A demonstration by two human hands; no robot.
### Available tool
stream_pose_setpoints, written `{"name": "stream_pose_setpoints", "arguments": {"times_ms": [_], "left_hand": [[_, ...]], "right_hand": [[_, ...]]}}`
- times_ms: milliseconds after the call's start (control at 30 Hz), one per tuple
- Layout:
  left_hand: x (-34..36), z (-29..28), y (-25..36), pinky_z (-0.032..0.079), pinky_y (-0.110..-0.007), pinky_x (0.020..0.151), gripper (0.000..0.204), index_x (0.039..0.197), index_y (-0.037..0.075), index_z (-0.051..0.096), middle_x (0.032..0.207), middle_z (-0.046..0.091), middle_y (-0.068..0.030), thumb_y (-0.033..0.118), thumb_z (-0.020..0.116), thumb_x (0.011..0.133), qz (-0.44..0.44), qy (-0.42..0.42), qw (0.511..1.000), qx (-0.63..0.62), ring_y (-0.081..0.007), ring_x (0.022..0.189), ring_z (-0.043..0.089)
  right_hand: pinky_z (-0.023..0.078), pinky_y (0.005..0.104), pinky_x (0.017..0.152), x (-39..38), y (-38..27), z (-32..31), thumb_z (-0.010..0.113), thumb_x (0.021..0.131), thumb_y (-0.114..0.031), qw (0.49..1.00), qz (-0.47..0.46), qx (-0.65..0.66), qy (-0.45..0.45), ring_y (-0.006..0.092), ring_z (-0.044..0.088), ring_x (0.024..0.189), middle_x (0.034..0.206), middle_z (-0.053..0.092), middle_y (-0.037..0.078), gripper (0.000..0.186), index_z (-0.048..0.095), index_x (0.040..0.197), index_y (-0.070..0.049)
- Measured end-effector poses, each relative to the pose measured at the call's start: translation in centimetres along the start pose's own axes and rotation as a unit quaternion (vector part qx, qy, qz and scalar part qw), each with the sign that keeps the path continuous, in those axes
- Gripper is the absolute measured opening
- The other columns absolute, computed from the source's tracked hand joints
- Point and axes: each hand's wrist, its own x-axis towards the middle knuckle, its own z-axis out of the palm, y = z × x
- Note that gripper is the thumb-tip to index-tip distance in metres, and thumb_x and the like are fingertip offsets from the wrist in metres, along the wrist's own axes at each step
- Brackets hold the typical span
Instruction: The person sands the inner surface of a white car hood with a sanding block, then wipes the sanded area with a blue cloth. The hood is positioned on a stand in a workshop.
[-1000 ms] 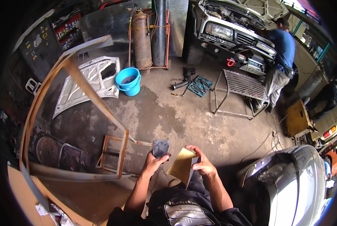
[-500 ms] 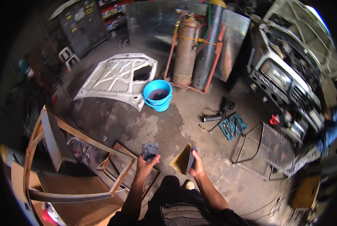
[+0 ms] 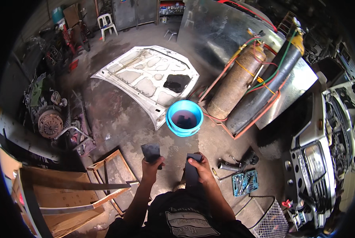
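A dark grey piece of sandpaper (image 3: pixel 192 174) is gripped in my right hand (image 3: pixel 204 170), thumb pressed on its face and fingers behind. My left hand (image 3: pixel 149 170) holds a smaller dark grey flat piece (image 3: pixel 150 151), its upper part sticking out above the thumb; I cannot tell whether it is sandpaper or a pad. Both hands are held apart in front of my body. Beyond them on the floor stands a blue bucket (image 3: pixel 183 105) with dark liquid in it. Just behind the bucket lies a white car hood (image 3: pixel 145 92), ribbed underside facing up.
Gas cylinders (image 3: pixel 235 79) lean in a red cart behind the bucket. To the right are a teal tool case (image 3: pixel 244 183), a wire-mesh seat frame (image 3: pixel 270 222) and a vehicle front (image 3: pixel 314 158). A metal frame (image 3: pixel 116 158) and cardboard (image 3: pixel 66 194) lie at the left.
My view has swung right and closer to the bucket. The sandpaper in my right hand showed its yellowish backing and an open fold; now its dark face shows. Both hands keep their hold.
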Motion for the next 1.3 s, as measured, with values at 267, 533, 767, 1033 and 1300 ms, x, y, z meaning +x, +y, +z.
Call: {"name": "stream_pose_setpoints", "arguments": {"times_ms": [267, 533, 767, 1033, 1300], "left_hand": [[16.8, 3.7, 0.3, 0.051, -0.027, 0.065, 0.02, 0.095, 0.001, 0.065, 0.084, 0.067, -0.0055, 0.01, 0.072, 0.078, -0.04, -0.041, 0.998, 0.007, -0.0139, 0.072, 0.065], [33.0, 0.5, 7.1, 0.048, -0.024, 0.062, 0.009, 0.088, 0.004, 0.067, 0.078, 0.067, -0.0024, 0.007, 0.071, 0.08, 0.011, 0.09, 0.995, -0.042, -0.0091, 0.07, 0.062], [42.0, -7.9, 10.2, 0.05, -0.027, 0.065, 0.006, 0.082, 0.004, 0.066, 0.075, 0.066, -0.0047, 0.004, 0.07, 0.078, -0.008, 0.183, 0.983, -0.029, -0.0136, 0.068, 0.063], [51.9, -24.0, 12.1, 0.046, -0.028, 0.059, 0.006, 0.081, 0.004, 0.067, 0.069, 0.064, -0.002, 0.007, 0.069, 0.076, -0.039, 0.209, 0.977, 0.03, -0.0102, 0.064, 0.059], [61.7, -32.3, 12.3, 0.05, -0.03, 0.07, 0.014, 0.088, -0.002, 0.063, 0.086, 0.063, -0.0081, 0.003, 0.068, 0.076, -0.016, 0.145, 0.982, 0.12, -0.0172, 0.074, 0.062]], "right_hand": [[0.05, 0.0247, 0.068, 20.3, -2.7, 1.6, 0.074, 0.078, -0.007, 0.989, -0.003, -0.101, -0.105, 0.008, 0.059, 0.073, 0.08, 0.061, 0.001, 0.026, 0.053, 0.093, -0.004], [0.047, 0.0261, 0.066, 40.3, -6.0, 12.1, 0.078, 0.073, -0.019, 0.925, -0.002, -0.326, -0.197, 0.009, 0.056, 0.072, 0.075, 0.06, 0.001, 0.032, 0.057, 0.09, -0.001], [0.047, 0.028, 0.06, 52.9, -2.8, 22.8, 0.081, 0.07, -0.027, 0.839, -0.065, -0.435, -0.322, 0.0112, 0.06, 0.067, 0.07, 0.063, 0.008, 0.039, 0.055, 0.083, -0.002], [0.05, 0.0352, 0.071, 62.9, 8.7, 33.9, 0.079, 0.071, -0.035, 0.821, -0.145, -0.469, -0.29, 0.0279, 0.067, 0.082, 0.088, 0.066, 0.018, 0.049, 0.056, 0.096, 0.0], [0.05, 0.0391, 0.074, 65.5, 11.1, 35.3, 0.079, 0.064, -0.037, 0.861, 0.036, -0.477, -0.174, 0.0316, 0.065, 0.082, 0.085, 0.066, 0.019, 0.049, 0.065, 0.092, 0.0]]}}
